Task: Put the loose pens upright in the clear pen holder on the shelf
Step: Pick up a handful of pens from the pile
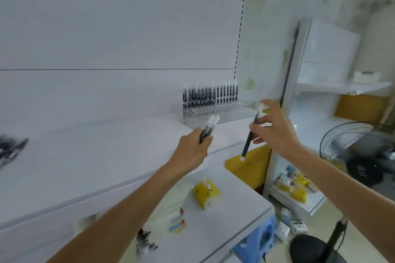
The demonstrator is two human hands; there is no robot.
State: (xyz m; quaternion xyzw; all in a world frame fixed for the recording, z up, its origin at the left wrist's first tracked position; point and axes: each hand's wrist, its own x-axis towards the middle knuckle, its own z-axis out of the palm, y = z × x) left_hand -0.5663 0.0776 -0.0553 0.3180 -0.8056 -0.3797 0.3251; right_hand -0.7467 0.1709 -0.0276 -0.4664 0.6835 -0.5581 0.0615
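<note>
Curling round a small bundle of black clear-capped pens (208,127), the left hand (192,148) holds them tilted above the long white shelf (106,156). The right hand (277,132) pinches a single black pen (248,141) between thumb and fingertips, its other fingers spread. Below lies a yellow packet (206,193) on the white desk (224,220). Farther back, the clear plastic pen holder (213,111) stands at the shelf's right end, with upright pens filling its rear rows. Blurred loose dark pens (12,149) lie on the shelf far left.
</note>
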